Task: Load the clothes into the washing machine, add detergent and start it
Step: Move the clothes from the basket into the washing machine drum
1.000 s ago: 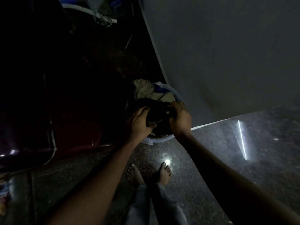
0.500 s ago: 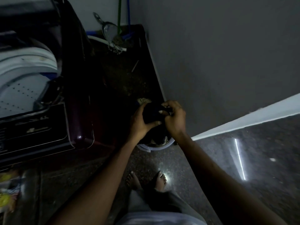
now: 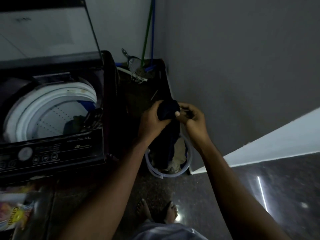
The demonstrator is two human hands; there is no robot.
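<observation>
- Left hand (image 3: 152,118), centre of frame: fingers and thumb wrap round the bunched top of a dark garment (image 3: 168,110).
- Right hand (image 3: 194,121), just right of it: fingers curl in and pinch the garment's right edge. The exact point of contact is lost in shadow.
- The two hands are close together, with only the wad of cloth between them.
- The garment hangs down from the hands, and its lower end reaches into the bucket (image 3: 173,174) below. Its colour reads black or navy; its type cannot be told.
- The bucket has a pale rim and stands on the floor, below the hands. The forearms hide part of its rim. A beige cloth (image 3: 178,153) shows inside; the rest of its contents are too dark to sort.
- Washing machine (image 3: 52,153), left of frame: a top loader, cut off by the left edge. Its lid (image 3: 43,28) is raised and its white drum (image 3: 43,110) is exposed. A dark lump, apparently cloth, sits low in the drum. The panel lettering is blurred.
- Detergent packet (image 3: 15,217), lower left corner: brightly printed, cut by the frame edge and only partly legible.
- Two long handles, one green (image 3: 147,32) and one blue (image 3: 152,32), lean in the upper-centre corner. Their heads are unclear.
- Bare feet (image 3: 143,210), bottom centre, stand on a dark, glossy floor.
</observation>
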